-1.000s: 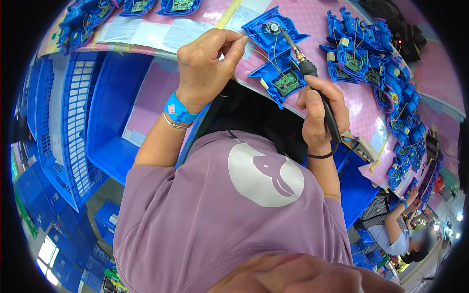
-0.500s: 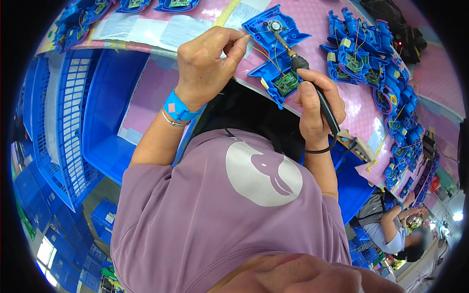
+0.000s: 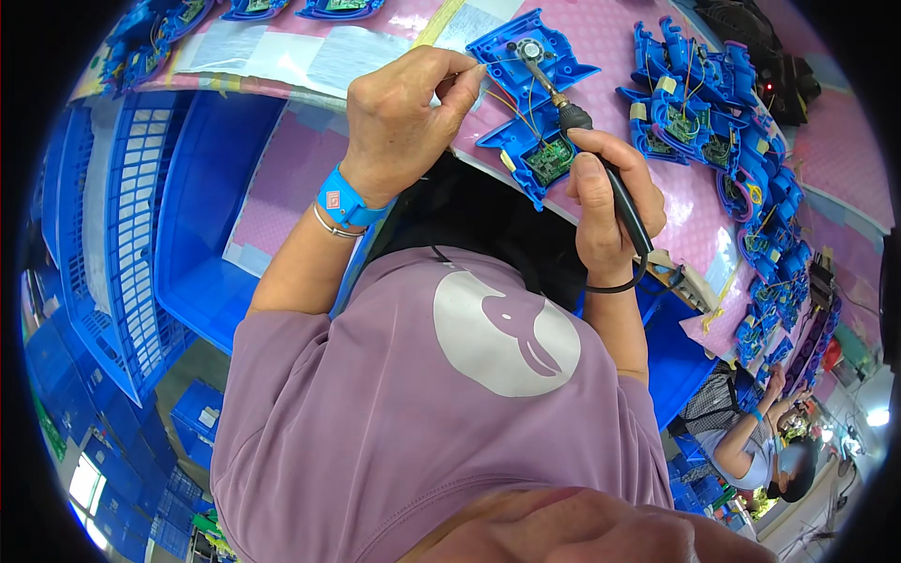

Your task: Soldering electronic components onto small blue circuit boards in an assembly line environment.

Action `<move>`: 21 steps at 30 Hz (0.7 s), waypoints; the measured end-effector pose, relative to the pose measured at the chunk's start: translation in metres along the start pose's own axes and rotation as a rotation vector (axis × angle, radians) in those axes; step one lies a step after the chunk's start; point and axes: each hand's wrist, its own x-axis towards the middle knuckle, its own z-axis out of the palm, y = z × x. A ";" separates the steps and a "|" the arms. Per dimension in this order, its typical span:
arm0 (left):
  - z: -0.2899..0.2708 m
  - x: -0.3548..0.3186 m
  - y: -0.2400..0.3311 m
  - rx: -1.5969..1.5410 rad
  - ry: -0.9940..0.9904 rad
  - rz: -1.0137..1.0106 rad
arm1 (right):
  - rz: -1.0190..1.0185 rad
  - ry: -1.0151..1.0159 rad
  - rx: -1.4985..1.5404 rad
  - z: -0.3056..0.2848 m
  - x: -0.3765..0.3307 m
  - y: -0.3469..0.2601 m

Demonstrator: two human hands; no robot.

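Observation:
My left hand (image 3: pixel 408 122) pinches a thin solder wire (image 3: pixel 503 61) between thumb and fingertips. The wire reaches right toward a small round speaker (image 3: pixel 529 47) in the upper blue plastic shell half (image 3: pixel 496 41). Closed around the black handle of a soldering iron (image 3: pixel 576 118), my right hand (image 3: pixel 615 197) tilts its metal tip onto the speaker. Below lies the other blue shell half (image 3: pixel 511 141), which holds a green circuit board (image 3: pixel 549 161). Thin red, yellow and dark wires run between the two halves. The exact contact point of solder and tip is too small to tell.
Many blue shells with boards (image 3: pixel 685 117) are piled at the right and along the table's right side. More shells (image 3: pixel 249 9) stand far left. Blue crates (image 3: pixel 202 225) are left of me. Another person (image 3: pixel 741 441) sits at lower right.
My left hand has shifted very slightly right and up with the solder wire. The iron stays at the speaker. The other person's arms and head have moved.

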 end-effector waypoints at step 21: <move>-0.003 -0.005 -0.008 0.031 0.026 -0.032 | -0.059 -0.036 -0.002 0.005 0.002 0.001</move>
